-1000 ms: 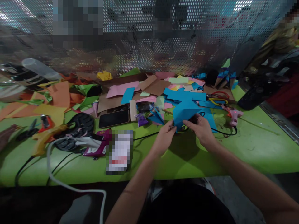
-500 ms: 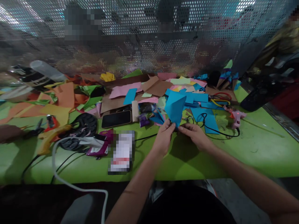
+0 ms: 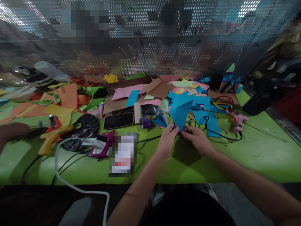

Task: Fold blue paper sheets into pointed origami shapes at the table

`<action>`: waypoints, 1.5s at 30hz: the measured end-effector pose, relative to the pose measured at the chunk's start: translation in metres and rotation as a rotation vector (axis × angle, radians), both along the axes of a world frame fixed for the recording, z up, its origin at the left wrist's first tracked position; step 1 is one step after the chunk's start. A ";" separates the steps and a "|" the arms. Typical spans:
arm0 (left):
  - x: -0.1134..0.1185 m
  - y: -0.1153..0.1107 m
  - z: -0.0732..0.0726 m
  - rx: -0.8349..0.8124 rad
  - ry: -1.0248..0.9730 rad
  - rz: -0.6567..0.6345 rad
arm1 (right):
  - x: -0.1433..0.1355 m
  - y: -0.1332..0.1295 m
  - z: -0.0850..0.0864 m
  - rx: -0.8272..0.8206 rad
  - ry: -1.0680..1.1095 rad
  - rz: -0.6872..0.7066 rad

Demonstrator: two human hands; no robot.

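Observation:
A folded blue paper (image 3: pixel 180 110), wide at the top and narrow at the bottom, stands up from between my hands over the green table (image 3: pixel 202 169). My left hand (image 3: pixel 168 138) pinches its lower tip from the left. My right hand (image 3: pixel 196 138) has its thumb and fingers closed on the same tip from the right. Blue paper strips (image 3: pixel 213 124) lie behind and to the right of my right hand. Left of the held piece is a small folded blue piece (image 3: pixel 160 120).
A pink glue gun (image 3: pixel 238 121) with a black cable lies at right, near red and yellow-handled tools (image 3: pixel 222 102). At left are a yellow glue gun (image 3: pixel 53 138), a dark phone (image 3: pixel 118 120), a purple pack (image 3: pixel 103 149) and another person's hand (image 3: pixel 14 133). Paper scraps line the back.
Both my hands and the blue paper have shifted slightly right, and the paper leans more to the right. The other person's hand at left has moved further in.

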State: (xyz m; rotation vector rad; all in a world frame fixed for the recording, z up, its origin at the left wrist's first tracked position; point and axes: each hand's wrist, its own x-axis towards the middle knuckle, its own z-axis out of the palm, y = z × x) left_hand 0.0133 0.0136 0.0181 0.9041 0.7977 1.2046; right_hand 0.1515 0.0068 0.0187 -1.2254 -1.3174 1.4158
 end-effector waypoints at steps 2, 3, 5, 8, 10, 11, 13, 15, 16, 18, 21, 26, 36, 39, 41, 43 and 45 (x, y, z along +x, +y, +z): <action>0.001 -0.001 0.001 0.010 0.023 0.007 | 0.000 0.001 -0.003 0.003 -0.006 0.010; 0.001 -0.001 0.002 0.011 0.039 0.013 | 0.000 0.001 -0.005 0.006 -0.011 0.018; 0.000 -0.001 0.004 0.022 0.084 0.032 | -0.001 0.001 -0.006 0.017 -0.039 0.045; -0.005 0.001 0.007 0.075 0.164 0.081 | 0.001 -0.001 -0.001 0.055 -0.156 0.100; -0.011 0.002 0.009 0.126 0.266 0.104 | 0.004 -0.004 0.008 0.132 -0.245 0.090; -0.014 0.002 0.009 0.153 0.342 0.109 | 0.006 -0.006 0.013 0.192 -0.275 0.063; -0.019 0.001 0.009 0.207 0.539 0.104 | 0.013 -0.010 0.025 0.351 -0.300 -0.026; -0.022 -0.002 0.008 0.251 0.736 0.077 | 0.020 -0.013 0.036 0.543 -0.319 -0.129; -0.022 -0.003 0.009 0.268 0.823 0.056 | 0.025 -0.014 0.041 0.642 -0.343 -0.179; -0.022 -0.005 0.011 0.305 0.972 0.019 | 0.033 -0.013 0.048 0.809 -0.425 -0.274; -0.020 -0.007 0.017 0.361 1.128 -0.007 | 0.043 -0.006 0.053 0.954 -0.592 -0.328; -0.019 -0.009 0.022 0.469 1.234 -0.096 | 0.047 0.005 0.050 0.889 -0.749 -0.144; -0.023 -0.006 0.019 0.545 1.000 -0.143 | 0.051 0.011 0.043 0.433 -0.488 -0.175; -0.026 -0.004 0.020 0.498 0.934 -0.159 | 0.054 0.011 0.042 0.383 -0.432 -0.162; -0.027 -0.003 0.021 0.491 0.926 -0.164 | 0.054 0.011 0.042 0.368 -0.413 -0.155; -0.026 -0.002 0.022 0.508 0.927 -0.165 | 0.053 0.011 0.042 0.363 -0.411 -0.150; -0.022 -0.003 0.023 0.529 0.924 -0.161 | 0.052 0.009 0.043 0.367 -0.415 -0.138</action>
